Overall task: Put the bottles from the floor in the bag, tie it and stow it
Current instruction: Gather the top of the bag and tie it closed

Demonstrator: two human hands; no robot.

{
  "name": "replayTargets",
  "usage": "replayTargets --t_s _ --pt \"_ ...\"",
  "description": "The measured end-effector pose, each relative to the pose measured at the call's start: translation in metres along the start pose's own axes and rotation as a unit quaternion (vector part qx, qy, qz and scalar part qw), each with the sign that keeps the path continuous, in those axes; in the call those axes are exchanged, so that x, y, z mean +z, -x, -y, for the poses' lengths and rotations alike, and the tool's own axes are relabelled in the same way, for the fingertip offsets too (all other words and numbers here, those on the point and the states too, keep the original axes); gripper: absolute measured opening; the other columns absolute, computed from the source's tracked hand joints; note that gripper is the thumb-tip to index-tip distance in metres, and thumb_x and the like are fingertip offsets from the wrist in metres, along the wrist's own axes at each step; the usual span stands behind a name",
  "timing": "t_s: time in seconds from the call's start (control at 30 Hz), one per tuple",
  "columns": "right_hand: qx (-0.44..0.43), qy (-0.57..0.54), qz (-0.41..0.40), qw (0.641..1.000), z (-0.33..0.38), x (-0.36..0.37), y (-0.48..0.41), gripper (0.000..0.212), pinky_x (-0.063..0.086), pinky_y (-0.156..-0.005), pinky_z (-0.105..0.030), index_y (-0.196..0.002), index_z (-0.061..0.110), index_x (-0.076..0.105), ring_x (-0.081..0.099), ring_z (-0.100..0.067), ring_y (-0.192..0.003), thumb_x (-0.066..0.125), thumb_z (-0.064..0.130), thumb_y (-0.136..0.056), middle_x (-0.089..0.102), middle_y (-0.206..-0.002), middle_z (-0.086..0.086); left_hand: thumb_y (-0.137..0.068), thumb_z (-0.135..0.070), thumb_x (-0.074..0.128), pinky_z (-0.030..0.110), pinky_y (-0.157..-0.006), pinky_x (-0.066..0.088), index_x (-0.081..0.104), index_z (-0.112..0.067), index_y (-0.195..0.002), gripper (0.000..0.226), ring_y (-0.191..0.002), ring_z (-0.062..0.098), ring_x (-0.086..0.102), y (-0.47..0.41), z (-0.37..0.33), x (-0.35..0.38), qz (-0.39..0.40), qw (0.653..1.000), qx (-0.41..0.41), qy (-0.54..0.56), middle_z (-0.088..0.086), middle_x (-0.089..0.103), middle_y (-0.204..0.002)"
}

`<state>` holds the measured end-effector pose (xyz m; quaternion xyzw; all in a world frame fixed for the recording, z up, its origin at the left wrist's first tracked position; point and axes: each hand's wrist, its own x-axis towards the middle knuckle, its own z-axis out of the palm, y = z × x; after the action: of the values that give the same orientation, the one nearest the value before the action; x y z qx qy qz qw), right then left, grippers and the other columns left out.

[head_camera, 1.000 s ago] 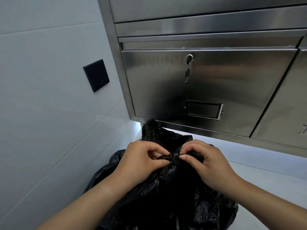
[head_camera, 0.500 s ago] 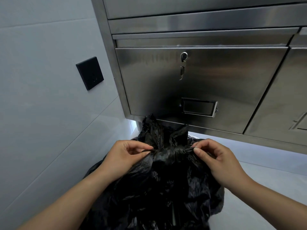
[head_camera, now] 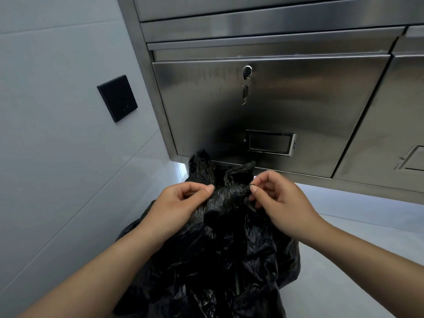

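A crumpled black plastic bag stands on the floor in front of me, its top gathered into a twisted knot with two loose ends sticking up. My left hand pinches the left side of the knot between thumb and forefinger. My right hand pinches the right side the same way. No bottles are visible; the bag's contents are hidden.
A stainless steel cabinet rises right behind the bag, its door bearing a lock with a hanging key and a label holder. A pale tiled wall with a black switch plate is on the left. Light floor lies to the right.
My hands drew apart along the bag's twisted top, pulling the knot tight, then eased slightly closer again. The loose ends now stand up above the knot.
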<state>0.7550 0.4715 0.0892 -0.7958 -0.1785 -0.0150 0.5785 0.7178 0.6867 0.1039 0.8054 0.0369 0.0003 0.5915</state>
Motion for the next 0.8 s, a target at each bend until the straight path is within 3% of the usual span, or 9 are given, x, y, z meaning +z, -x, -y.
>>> replayTargets --t_s 0.07,0.17,0.3,0.4,0.5,0.6,0.7,0.8 --pt "0.016 -0.016 0.007 1.000 -0.001 0.003 0.001 0.007 0.052 -0.070 -0.034 -0.081 0.028 0.062 0.061 -0.021 -0.067 0.061 0.022 -0.085 0.066 -0.071 0.001 -0.048 -0.073 0.069 0.020 -0.075 0.048 0.074 -0.036 -0.080 0.049 -0.075 0.002 0.070 0.001 0.003 0.007 0.002 1.000 0.018 -0.023 -0.010 0.076 -0.079" --pt "0.031 -0.002 -0.008 0.999 -0.002 0.006 0.003 0.012 0.046 -0.058 -0.016 -0.073 0.027 0.066 0.055 -0.005 -0.054 0.073 0.037 -0.071 0.061 -0.059 0.014 -0.047 -0.069 0.076 0.032 -0.080 0.055 0.074 -0.036 -0.078 0.046 -0.074 0.008 0.071 0.000 0.007 0.015 0.004 0.999 0.021 -0.047 -0.007 0.076 -0.076" --pt "0.077 0.014 0.023 0.997 -0.003 0.001 0.005 0.011 0.049 -0.060 -0.014 -0.070 0.023 0.071 0.058 -0.002 -0.054 0.081 0.026 -0.068 0.067 -0.062 0.008 -0.036 -0.068 0.078 0.037 -0.089 0.055 0.073 -0.041 -0.075 0.048 -0.079 0.011 0.071 0.002 0.012 0.015 0.021 0.997 -0.002 -0.074 -0.005 0.074 -0.077" --pt "0.079 0.000 0.044 0.996 -0.008 0.000 0.011 0.009 0.053 -0.065 -0.018 -0.073 0.018 0.073 0.064 -0.008 -0.058 0.081 0.018 -0.069 0.072 -0.067 0.000 -0.043 -0.060 0.079 0.038 -0.089 0.055 0.073 -0.043 -0.074 0.037 -0.080 0.014 0.070 0.009 0.014 0.019 0.033 0.995 -0.013 -0.095 0.000 0.073 -0.082" --pt "0.073 -0.007 0.043 0.996 -0.010 0.002 0.016 0.009 0.054 -0.065 -0.019 -0.071 0.021 0.073 0.066 -0.008 -0.058 0.080 0.017 -0.070 0.072 -0.066 0.001 -0.048 -0.068 0.073 0.027 -0.071 0.056 0.073 -0.036 -0.078 0.044 -0.068 0.007 0.068 0.015 0.012 0.026 0.001 0.993 -0.015 -0.115 -0.002 0.073 -0.076" --pt "0.047 -0.013 0.052 0.997 -0.010 0.005 0.018 0.012 0.052 -0.064 -0.016 -0.070 0.025 0.071 0.066 -0.004 -0.059 0.078 0.016 -0.072 0.071 -0.064 0.008 -0.046 -0.076 0.068 0.011 -0.050 0.041 0.068 -0.032 -0.072 0.052 -0.051 -0.002 0.053 0.017 0.010 0.033 -0.056 0.978 0.023 -0.202 -0.005 0.065 -0.063" --pt "0.029 -0.021 0.083 0.996 -0.007 0.005 0.019 0.008 0.052 -0.068 -0.017 -0.077 0.021 0.073 0.067 -0.004 -0.065 0.075 0.013 -0.076 0.072 -0.068 0.008 -0.051 -0.072 0.070 0.010 -0.047 0.038 0.064 -0.032 -0.068 0.044 -0.047 -0.001 0.048 0.018 0.011 0.035 -0.061 0.969 0.056 -0.235 -0.007 0.057 -0.054" --pt "0.029 -0.035 0.113 0.993 -0.006 0.002 0.020 0.009 0.049 -0.066 -0.014 -0.083 0.018 0.073 0.067 -0.004 -0.065 0.071 0.010 -0.080 0.072 -0.069 0.010 -0.060 -0.060 0.074 0.008 -0.048 0.038 0.066 -0.036 -0.069 0.027 -0.046 -0.002 0.049 0.019 0.014 0.033 -0.025 0.975 0.061 -0.210 -0.007 0.063 -0.059"
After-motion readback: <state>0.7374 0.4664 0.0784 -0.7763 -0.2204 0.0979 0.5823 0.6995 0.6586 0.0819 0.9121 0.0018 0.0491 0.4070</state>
